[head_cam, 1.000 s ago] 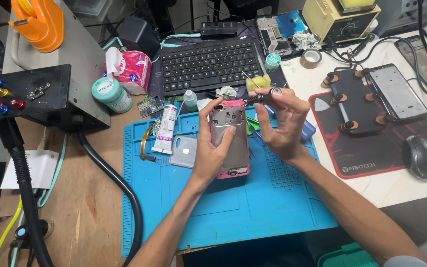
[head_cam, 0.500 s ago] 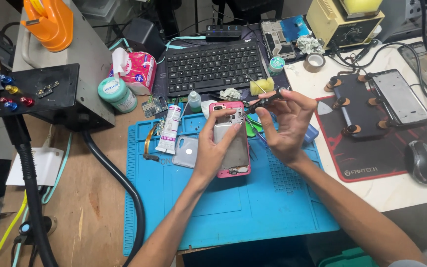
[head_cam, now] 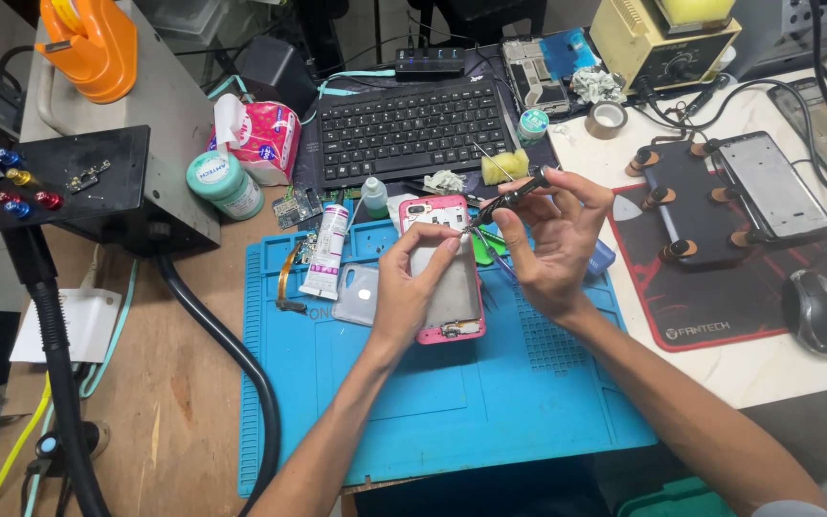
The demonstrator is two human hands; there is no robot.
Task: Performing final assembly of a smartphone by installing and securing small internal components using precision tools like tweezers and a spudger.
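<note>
Right now my left hand (head_cam: 412, 292) is wrapped around the pink phone (head_cam: 447, 273), fingers closed on its left edge, holding it open side up over the blue mat (head_cam: 452, 402) near the middle of the counter (head_cam: 174, 383). My right hand (head_cam: 552, 239) pinches the tweezers (head_cam: 504, 201), fingers closed on them, the tip touching the phone's far end by the camera cutout. As I judge it, the risk is a slip: the tip is fine and the grip high, so a twitch could scratch the board or flick a small part off toward the keyboard (head_cam: 404, 129). The glue tube (head_cam: 325, 251) and the clear case (head_cam: 356, 295) lie just left of the phone, close enough to catch my wrist.
</note>
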